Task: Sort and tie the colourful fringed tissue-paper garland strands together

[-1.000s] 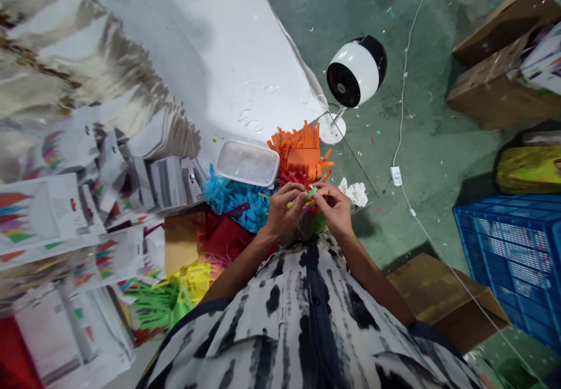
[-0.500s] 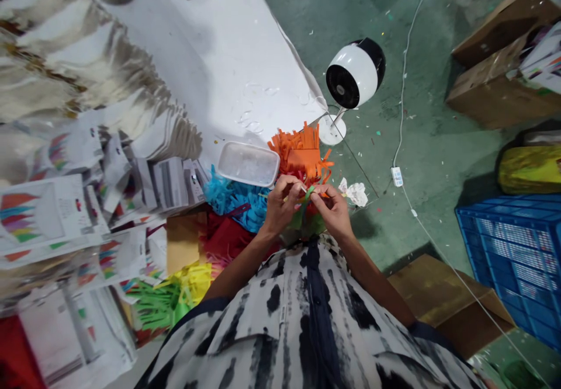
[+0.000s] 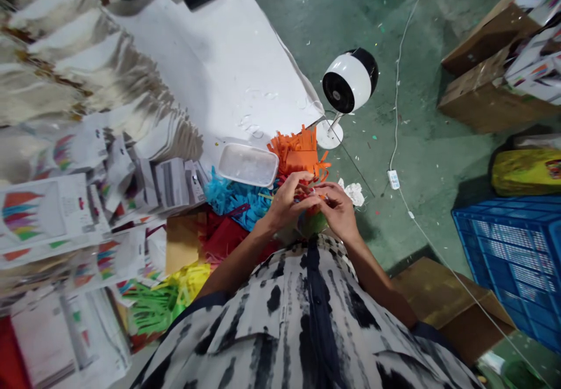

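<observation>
My left hand (image 3: 287, 203) and my right hand (image 3: 337, 211) meet close in front of my chest, fingers curled and pinched together around a small bundle of fringed tissue paper (image 3: 312, 221), green and orange where it shows below the fingers. Most of the bundle is hidden by the hands. Just beyond them lie an orange fringed paper pile (image 3: 300, 152), a blue fringed pile (image 3: 236, 197) and a clear plastic tub (image 3: 248, 164) at the table's near corner.
A white-covered table (image 3: 219, 62) carries stacks of printed white cards (image 3: 87, 161), red, yellow and green paper (image 3: 175, 295). On the green floor stand a small white fan (image 3: 348, 80), a cable with a switch (image 3: 393, 179), cardboard boxes (image 3: 491, 85) and a blue crate (image 3: 512, 260).
The hands have drawn closer together over the paper bundle, and the green strip seen between the fingertips earlier is now mostly covered. The view has tilted slightly.
</observation>
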`<state>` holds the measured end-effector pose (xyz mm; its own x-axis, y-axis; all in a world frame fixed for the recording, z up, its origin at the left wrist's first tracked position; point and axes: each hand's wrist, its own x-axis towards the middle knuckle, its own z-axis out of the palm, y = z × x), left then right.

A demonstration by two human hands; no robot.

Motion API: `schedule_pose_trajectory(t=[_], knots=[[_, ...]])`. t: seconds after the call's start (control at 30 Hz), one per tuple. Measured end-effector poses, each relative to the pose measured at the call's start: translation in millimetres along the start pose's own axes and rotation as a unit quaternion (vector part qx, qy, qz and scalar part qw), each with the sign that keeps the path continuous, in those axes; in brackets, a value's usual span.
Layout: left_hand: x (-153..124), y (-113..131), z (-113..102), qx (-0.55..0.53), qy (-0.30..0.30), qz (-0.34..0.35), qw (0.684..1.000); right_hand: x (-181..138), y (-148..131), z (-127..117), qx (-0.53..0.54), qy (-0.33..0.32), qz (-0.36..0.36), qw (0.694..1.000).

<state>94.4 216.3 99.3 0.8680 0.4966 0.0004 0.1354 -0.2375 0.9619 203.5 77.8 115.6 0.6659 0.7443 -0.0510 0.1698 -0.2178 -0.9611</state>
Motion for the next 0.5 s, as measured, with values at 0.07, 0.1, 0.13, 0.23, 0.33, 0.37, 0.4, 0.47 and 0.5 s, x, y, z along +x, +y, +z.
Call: schedule_pose_trajectory(t=[0.07, 0.1, 0.13, 0.23, 0.33, 0.37, 0.4, 0.47, 0.5], knots=[[-2, -5, -3, -0.031, -0.050, -0.012, 0.998, -2, 1, -5, 0.009, -0.003, 0.019, 1.000], [-4, -7, -4, -0.033, -0.074, -0.002, 0.997, -3, 1, -8, 0.014, -0.007, 0.033, 0.999], [-5, -9, -6, -0.030, -0.091, 0.012, 0.995, -4, 1, -12, 0.021, -0.013, 0.048, 0.999], [-9, -8, -13, -0.004, -0.115, 0.042, 0.993, -8, -1, -20, 0.030, -0.016, 0.076, 0.997], [-11, 1, -18, 0.062, -0.112, 0.048, 0.991, -12, -5, -22, 0.042, -0.007, 0.079, 0.996], [-11, 5, -18, 0.090, -0.109, 0.055, 0.988, -13, -7, -21, 0.050, -0.010, 0.079, 0.996], [-11, 8, -18, 0.112, -0.104, 0.065, 0.986, -15, -9, -20, 0.057, -0.014, 0.080, 0.995], [-12, 12, -16, 0.124, -0.111, 0.081, 0.983, -18, -13, -17, 0.066, -0.025, 0.075, 0.995], [-11, 13, -13, 0.115, -0.125, 0.081, 0.982, -19, -15, -17, 0.066, -0.031, 0.069, 0.995]])
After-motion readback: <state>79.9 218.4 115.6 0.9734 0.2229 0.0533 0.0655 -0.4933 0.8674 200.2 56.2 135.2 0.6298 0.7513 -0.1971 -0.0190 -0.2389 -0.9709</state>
